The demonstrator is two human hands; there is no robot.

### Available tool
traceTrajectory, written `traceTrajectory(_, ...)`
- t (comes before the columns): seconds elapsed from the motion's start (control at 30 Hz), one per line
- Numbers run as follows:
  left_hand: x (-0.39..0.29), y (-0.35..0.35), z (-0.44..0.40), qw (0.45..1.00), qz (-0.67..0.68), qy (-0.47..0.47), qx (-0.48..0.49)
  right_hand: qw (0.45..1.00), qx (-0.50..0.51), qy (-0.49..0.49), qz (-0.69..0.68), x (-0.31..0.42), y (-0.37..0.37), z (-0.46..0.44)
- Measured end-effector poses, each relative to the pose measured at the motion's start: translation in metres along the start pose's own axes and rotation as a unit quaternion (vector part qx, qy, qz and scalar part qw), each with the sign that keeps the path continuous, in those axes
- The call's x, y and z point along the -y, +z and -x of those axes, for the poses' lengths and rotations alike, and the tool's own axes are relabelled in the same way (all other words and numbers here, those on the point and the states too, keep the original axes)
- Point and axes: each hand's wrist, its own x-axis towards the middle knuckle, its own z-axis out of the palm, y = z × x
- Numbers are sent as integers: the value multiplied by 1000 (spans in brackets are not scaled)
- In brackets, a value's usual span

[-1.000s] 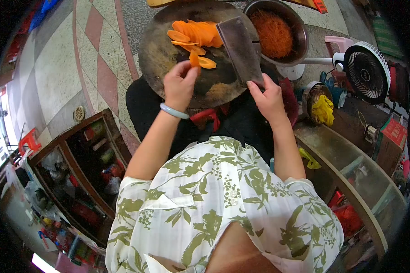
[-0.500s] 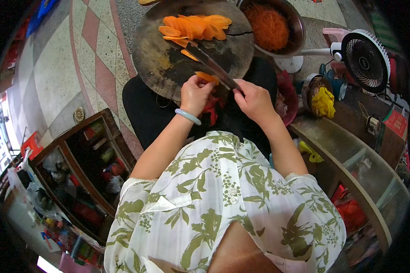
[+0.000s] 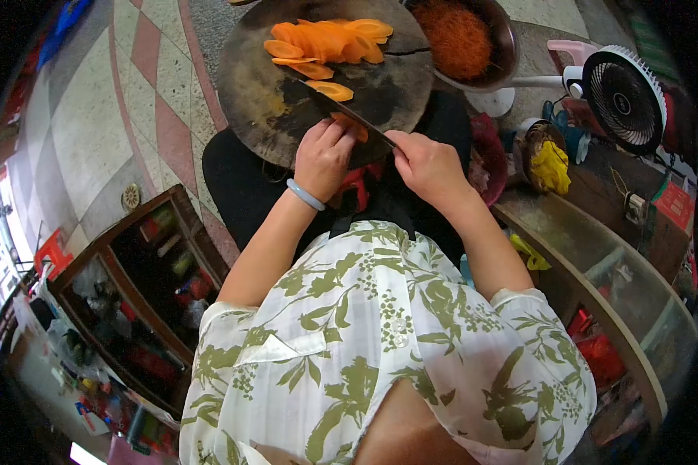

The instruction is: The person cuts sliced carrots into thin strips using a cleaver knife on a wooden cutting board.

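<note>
A short, orange carrot piece (image 3: 358,132) lies at the near edge of the round, dark-stained wooden chopping board (image 3: 248,93), its far side close against the blade of a broad, dark metal cleaver (image 3: 368,125). The left hand (image 3: 323,157) has its fingers bent together and holds the piece by its near side. The right hand (image 3: 430,164) is closed around the cleaver's handle, and the blade, seen almost edge-on, slants away to the far left over the board.

Just beyond the blade lies a thin, oval orange carrot slice (image 3: 332,91); farther off, an overlapping heap of orange carrot slices (image 3: 329,43) spreads across the board, near a dark crack. A pale, smooth bangle (image 3: 305,194) rings the left wrist.

To the right of the board stands a round metal bowl (image 3: 507,58) filled with fine orange shreds (image 3: 454,40). Farther right are a black-and-white electric fan (image 3: 623,102) and a crumpled yellow plastic bag (image 3: 551,167) in a round container.
</note>
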Motion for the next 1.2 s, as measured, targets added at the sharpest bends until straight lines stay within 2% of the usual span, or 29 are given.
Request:
traceTrajectory(0.2, -6, 12, 4, 999, 6, 17, -29, 998, 44, 11, 37, 2, -4, 6)
traceTrajectory(0.4, -7, 11, 4, 997, -5, -19, -72, 997, 59, -12, 42, 0, -8, 4)
traceTrajectory(0.6, -8, 16, 10, 999, -8, 11, -42, 996, 75, -30, 40, -7, -15, 11)
traceTrajectory(0.73, -17, 17, 11, 999, -14, -13, -39, 995, 77, -22, 65, -2, -17, 16)
traceTrajectory(0.93, -14, 24, 18, 998, -8, 2, -66, 998, 7, -39, 45, -8, -5, 18)
traceTrajectory(1.03, -10, 25, 18, 998, -7, 11, -64, 999, 26, -11, 17, -7, -7, 15)
traceTrajectory(1.2, -13, 24, 16, 998, -23, 0, -63, 996, 59, -27, 61, 4, -8, 13)
